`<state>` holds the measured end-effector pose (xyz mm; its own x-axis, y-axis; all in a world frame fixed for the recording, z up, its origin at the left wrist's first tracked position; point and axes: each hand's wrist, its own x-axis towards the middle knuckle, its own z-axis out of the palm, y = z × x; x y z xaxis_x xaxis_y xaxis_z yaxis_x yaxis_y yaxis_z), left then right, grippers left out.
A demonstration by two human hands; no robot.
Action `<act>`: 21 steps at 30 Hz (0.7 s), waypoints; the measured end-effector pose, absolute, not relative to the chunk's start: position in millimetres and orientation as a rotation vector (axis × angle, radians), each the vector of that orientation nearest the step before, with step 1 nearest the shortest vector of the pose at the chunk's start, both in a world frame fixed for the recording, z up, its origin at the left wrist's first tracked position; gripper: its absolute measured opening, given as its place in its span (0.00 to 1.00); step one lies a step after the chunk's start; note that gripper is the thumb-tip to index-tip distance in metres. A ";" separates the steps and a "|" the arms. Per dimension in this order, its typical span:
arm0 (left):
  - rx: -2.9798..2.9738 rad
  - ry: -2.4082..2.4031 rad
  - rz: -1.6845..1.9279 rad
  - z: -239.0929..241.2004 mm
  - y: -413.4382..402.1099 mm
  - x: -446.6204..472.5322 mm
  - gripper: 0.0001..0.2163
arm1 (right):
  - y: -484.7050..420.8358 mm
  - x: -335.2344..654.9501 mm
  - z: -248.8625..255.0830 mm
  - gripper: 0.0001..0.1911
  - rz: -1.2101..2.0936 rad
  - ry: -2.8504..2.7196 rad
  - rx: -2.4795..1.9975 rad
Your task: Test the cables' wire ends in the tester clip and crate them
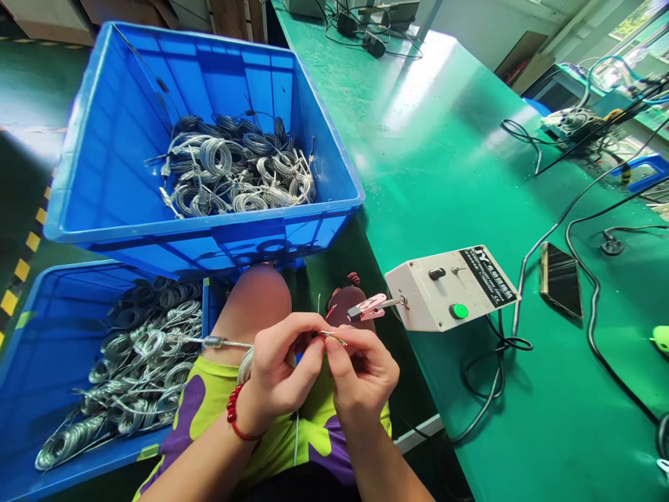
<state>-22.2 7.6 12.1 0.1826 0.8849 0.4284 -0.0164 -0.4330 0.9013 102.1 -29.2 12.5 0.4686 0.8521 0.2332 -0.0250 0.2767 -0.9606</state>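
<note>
My left hand (pixel 285 366) is closed around a clear-jacketed cable (pixel 237 344). Part of the cable's coil shows beside the wrist, and a small cylindrical fitting (pixel 214 341) sits on the stretch that runs out to the left. Fingertips of my right hand (pixel 363 369) pinch the thin wire ends (pixel 337 339) of the cable, close against the left fingertips. The exact grip between the fingers is partly hidden. Just beyond the hands, a pink clip (pixel 368 307) sticks out on the shaft of a white control box (pixel 452 289) with a green button.
A large blue bin (pixel 209 233) holding coiled cables stands ahead to the left. Below it is a second blue bin (pixel 26 390) with more coils. The green table (pixel 523 411) on the right carries a phone (pixel 561 280), black cords (pixel 596 314) and a plug (pixel 611 244).
</note>
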 end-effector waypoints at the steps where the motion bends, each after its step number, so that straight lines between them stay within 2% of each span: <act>1: 1.632 0.843 1.362 11.7 7.3 -22.2 0.08 | -29.0 101.3 12.0 0.08 0.727 -0.887 -1.137; 13: 1.595 0.861 1.366 6.4 7.5 -16.6 0.07 | -33.5 108.2 0.9 0.02 0.920 -0.652 -1.115; 19: 1.479 0.888 1.362 5.0 8.1 -13.4 0.08 | -25.1 115.4 -4.8 0.25 0.963 -0.606 -1.149; 21: 1.464 0.910 1.357 4.0 8.5 -12.2 0.08 | -18.8 116.0 -4.9 0.28 0.973 -0.512 -1.151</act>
<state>-12.2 8.5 4.0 0.1218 0.9407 0.3167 -0.0644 -0.3109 0.9482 116.0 -18.8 -4.9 0.5127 0.8487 -0.1296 -0.3738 0.0847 -0.9236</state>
